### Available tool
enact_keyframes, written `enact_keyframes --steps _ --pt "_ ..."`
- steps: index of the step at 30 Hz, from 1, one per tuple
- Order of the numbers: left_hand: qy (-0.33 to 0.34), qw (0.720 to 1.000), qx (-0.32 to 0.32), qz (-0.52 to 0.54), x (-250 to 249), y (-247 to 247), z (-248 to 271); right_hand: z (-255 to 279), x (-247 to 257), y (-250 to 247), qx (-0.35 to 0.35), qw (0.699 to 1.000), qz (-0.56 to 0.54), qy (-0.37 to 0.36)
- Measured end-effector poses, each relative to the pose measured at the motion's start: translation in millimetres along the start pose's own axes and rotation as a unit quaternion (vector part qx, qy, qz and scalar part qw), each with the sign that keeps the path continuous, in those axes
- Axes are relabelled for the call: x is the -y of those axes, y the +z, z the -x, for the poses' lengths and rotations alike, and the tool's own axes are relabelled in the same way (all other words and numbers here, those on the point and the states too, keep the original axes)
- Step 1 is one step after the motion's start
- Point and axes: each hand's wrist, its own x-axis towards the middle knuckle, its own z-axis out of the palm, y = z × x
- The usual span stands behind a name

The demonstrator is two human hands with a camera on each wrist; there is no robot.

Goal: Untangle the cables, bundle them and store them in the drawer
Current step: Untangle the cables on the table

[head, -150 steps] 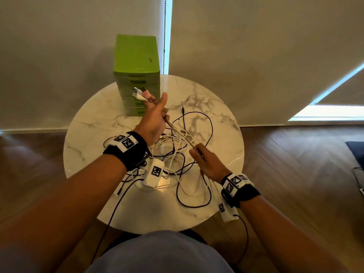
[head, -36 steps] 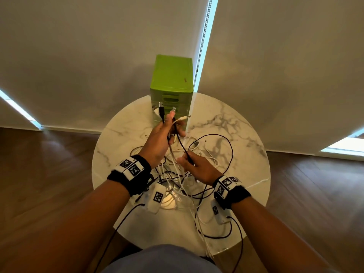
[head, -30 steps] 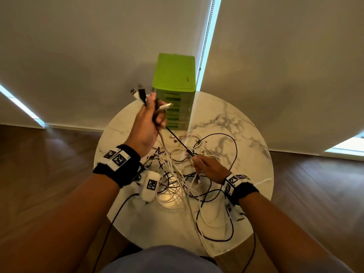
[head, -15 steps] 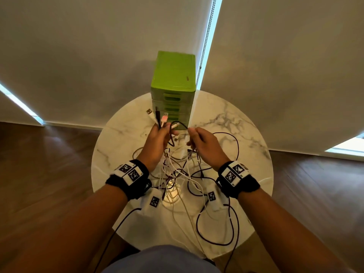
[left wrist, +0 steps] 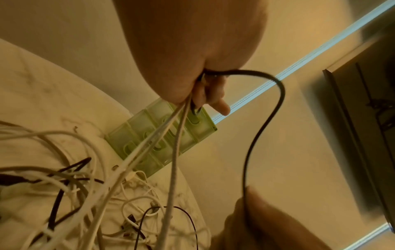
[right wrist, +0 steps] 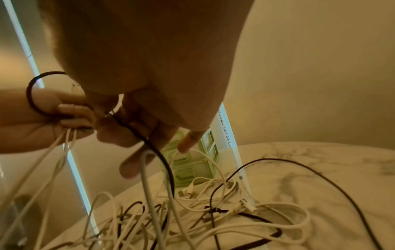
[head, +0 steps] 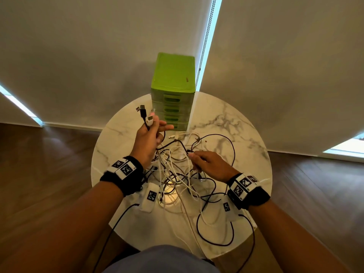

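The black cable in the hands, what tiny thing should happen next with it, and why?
Probably the right hand should slide along the black cable, pulling it out of the pile of cables. The left hand already holds its plug end up with other ends, but the rest lies tangled on the table.

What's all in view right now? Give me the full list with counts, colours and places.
cables: several, white and black, tangled mid-table
plug ends: a few, black, white, pink, bunched in the left grip
drawer unit: one, green, drawers shut, table's far edge
table: one, round, white marble
left hand: raised, holds the plug ends
right hand: pinches a black cable over the tangle
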Motion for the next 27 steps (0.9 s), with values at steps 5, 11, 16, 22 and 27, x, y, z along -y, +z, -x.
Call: enact_keyframes --steps 5,11,16,22,27 --pt "-0.046 0.998 0.041 0.017 -11 6 2 -7 -33 4 0.097 0.957 0.203 0.183" --pt "-0.069 0.961 0.224 -0.148 -10 16 17 -25 -14 -1 -0.101 0.963 0.159 0.194" --pt "-0.054 0.962 0.152 -0.218 5 20 19 -28 30 -7 -0.194 0.977 0.024 0.09" --pt "-0.065 0.963 0.177 -0.194 8 20 13 -12 53 3 -0.077 0.994 -0.053 -0.05" --pt "-0.038 0.985 0.14 -0.097 4 34 9 -6 49 14 0.077 0.99 -0.115 -0.009"
